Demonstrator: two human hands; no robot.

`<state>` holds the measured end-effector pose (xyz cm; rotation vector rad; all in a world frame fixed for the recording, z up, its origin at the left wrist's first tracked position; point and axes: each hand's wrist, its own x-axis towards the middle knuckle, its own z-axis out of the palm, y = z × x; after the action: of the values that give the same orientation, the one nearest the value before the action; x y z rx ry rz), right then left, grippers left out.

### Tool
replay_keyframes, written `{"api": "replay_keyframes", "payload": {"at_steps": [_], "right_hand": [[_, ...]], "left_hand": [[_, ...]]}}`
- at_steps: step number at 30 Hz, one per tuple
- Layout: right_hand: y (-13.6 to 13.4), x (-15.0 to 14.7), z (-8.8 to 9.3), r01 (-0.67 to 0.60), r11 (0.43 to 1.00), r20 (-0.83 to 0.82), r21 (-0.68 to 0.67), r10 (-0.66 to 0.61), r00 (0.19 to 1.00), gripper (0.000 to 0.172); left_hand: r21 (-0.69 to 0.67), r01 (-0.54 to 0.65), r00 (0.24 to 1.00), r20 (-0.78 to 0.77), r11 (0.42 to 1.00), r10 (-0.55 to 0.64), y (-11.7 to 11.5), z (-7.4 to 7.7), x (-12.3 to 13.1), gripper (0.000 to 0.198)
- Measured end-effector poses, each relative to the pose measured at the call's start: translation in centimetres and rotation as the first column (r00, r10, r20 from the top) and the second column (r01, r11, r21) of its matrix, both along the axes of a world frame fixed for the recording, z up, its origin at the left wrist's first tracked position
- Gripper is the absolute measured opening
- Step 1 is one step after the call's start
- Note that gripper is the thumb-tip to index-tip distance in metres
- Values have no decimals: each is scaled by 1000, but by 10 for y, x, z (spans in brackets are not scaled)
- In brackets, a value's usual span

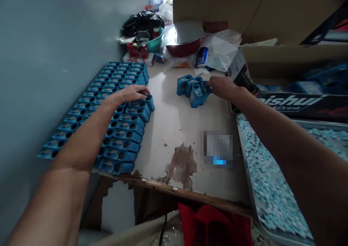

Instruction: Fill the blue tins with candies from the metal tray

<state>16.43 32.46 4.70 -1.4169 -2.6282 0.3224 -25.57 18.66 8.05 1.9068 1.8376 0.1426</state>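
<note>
Rows of small blue boxes (122, 132), each with a dark round hole on top, stand packed together on the left of the worn white table (174, 130). My left hand (134, 93) is closed on a blue box (150, 103) at the right edge of these rows. Farther right, a loose cluster of several blue boxes (196, 94) stands near the middle of the table. At that cluster's right side, my right hand (220, 87) has its fingers pressed against a blue box (206, 89), partly hidden by the fingertips.
On the right lies a metal tray (252, 182) of small pale-blue and white pieces. Behind it, an open carton (288, 101) holds blue packs. A blue can (202, 57), plastic bags, a red bowl (181, 49) and a green basin (155, 42) stand at the back. A wall borders the left.
</note>
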Motion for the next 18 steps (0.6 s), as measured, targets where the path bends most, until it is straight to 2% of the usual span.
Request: {"api": "replay_keyframes", "payload": {"at_steps": [2,5,6,8,10,13,16,18], "right_hand": [[-9,8,6,20,1000,30,6,-20,999,22],[-34,30,16,70,997,93,25,-72,993,9],[-46,40,19,88,996,110,33,-91,990,8],[-73,60,26,121,991,131,53,-127,983,17],[-105,79,32,150,987,150,64,-158,976,24],[-157,99,37,190,982,188,21,-190,964,24],[-200,105,33,209,976,225,-52,-193,955,20],[-218,105,27,221,973,222,-74,-200,954,19]], "left_hand": [[-5,26,998,-58,1000,-27,-5,-3,11,66],[47,73,971,-231,996,-61,-15,-14,40,73],[73,55,956,-292,996,-32,-19,-18,50,73],[112,-19,927,-371,994,59,-27,-23,65,70],[101,-91,909,-398,991,124,-30,-25,73,67],[49,-134,904,-404,990,143,-30,-23,75,68],[74,-149,901,-400,986,166,-30,-20,76,74],[104,-145,901,-397,984,174,-32,-17,79,81]]}}
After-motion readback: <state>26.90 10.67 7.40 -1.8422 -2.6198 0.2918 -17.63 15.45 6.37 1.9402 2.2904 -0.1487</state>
